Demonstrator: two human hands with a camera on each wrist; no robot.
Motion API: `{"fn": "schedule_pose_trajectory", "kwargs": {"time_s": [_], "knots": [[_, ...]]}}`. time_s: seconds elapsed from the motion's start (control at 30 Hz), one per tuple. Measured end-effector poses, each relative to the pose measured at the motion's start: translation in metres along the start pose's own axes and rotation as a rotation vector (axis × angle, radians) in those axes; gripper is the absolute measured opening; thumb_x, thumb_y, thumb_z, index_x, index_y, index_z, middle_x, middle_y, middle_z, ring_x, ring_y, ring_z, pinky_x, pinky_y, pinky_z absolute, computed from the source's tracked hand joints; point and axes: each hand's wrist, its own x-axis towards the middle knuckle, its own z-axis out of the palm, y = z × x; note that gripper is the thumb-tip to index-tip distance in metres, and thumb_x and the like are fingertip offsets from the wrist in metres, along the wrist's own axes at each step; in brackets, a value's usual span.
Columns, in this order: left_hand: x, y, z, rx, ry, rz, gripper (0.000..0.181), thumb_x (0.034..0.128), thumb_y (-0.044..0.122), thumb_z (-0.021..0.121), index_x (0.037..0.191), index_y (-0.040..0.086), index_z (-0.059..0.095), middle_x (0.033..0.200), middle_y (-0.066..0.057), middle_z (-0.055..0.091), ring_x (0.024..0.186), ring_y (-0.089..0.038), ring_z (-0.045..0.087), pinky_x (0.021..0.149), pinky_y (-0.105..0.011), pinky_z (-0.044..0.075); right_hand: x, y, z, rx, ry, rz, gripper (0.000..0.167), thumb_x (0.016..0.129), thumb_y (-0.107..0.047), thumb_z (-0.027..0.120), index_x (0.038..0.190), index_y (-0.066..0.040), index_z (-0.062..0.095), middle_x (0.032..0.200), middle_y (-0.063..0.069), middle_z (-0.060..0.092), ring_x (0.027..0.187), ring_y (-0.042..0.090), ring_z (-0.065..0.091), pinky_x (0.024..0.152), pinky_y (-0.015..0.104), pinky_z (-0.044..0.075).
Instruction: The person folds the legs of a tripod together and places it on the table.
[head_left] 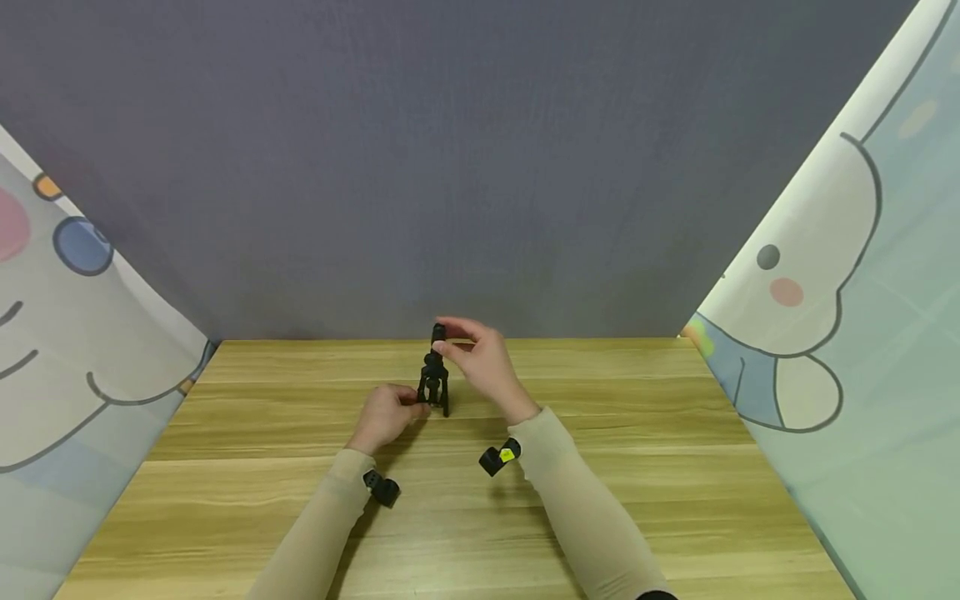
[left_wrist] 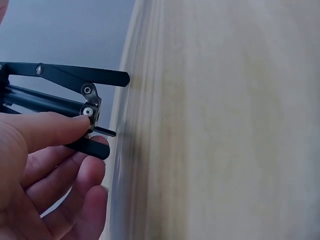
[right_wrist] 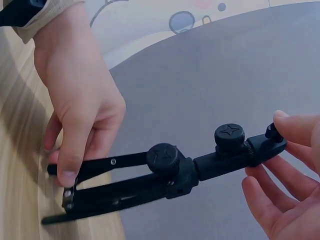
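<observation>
A small black tripod (head_left: 432, 372) stands roughly upright near the table's back edge, its legs only partly spread. My right hand (head_left: 480, 360) holds its top end between thumb and fingers. Down at the leg end, my left hand (head_left: 385, 416) pinches one leg and the metal hinge by the centre column, as the left wrist view shows up close with the thumb (left_wrist: 55, 131) over the hinge. Two round knobs, a larger one (right_wrist: 163, 159) above the legs and a smaller one (right_wrist: 229, 137) nearer the head, stick out from the tripod. My right palm partly hides behind the frame edge.
The wood-grain table (head_left: 600, 492) spreads under both arms. A grey panel (head_left: 450, 167) rises right behind the tripod, and cartoon-printed cloths (head_left: 817, 333) flank the table on both sides. Black wrist cameras (head_left: 384, 490) are strapped to both sleeves.
</observation>
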Motion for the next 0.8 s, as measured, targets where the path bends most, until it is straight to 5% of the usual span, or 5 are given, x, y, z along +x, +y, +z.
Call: {"fn": "schedule_pose_trajectory", "kwargs": {"time_s": [0.23,0.53,0.8], "knots": [[-0.003,-0.006,-0.009,-0.061,0.046,-0.004,0.01,0.0811,0.014,0.079,0.089,0.008,0.079,0.087,-0.002,0.074,0.063,-0.011,0.06,0.061,-0.03,0.049,-0.004,0.014,-0.021,0.074,0.07,0.088,0.037,0.093,-0.012,0.072,0.13,-0.009,0.066,0.12,0.01,0.066,0.109,0.023,0.062,0.09,0.033,0.054],[-0.008,-0.01,-0.024,-0.157,0.094,0.024,0.011,0.0849,0.01,0.077,0.094,0.004,0.078,0.086,-0.005,0.073,0.071,-0.016,0.065,0.065,-0.032,0.054,-0.017,0.039,-0.052,0.304,0.078,0.209,0.044,0.095,-0.003,0.067,0.138,-0.001,0.057,0.131,0.016,0.056,0.109,0.028,0.06,0.094,0.038,0.053],[-0.008,-0.009,-0.026,-0.163,0.12,0.076,0.009,0.0838,0.015,0.08,0.092,0.011,0.079,0.092,-0.001,0.073,0.075,-0.017,0.066,0.063,-0.032,0.054,-0.033,0.059,-0.076,0.371,0.053,0.334,0.051,0.093,0.002,0.065,0.142,0.006,0.05,0.136,0.02,0.051,0.109,0.022,0.061,0.094,0.035,0.052]]}}
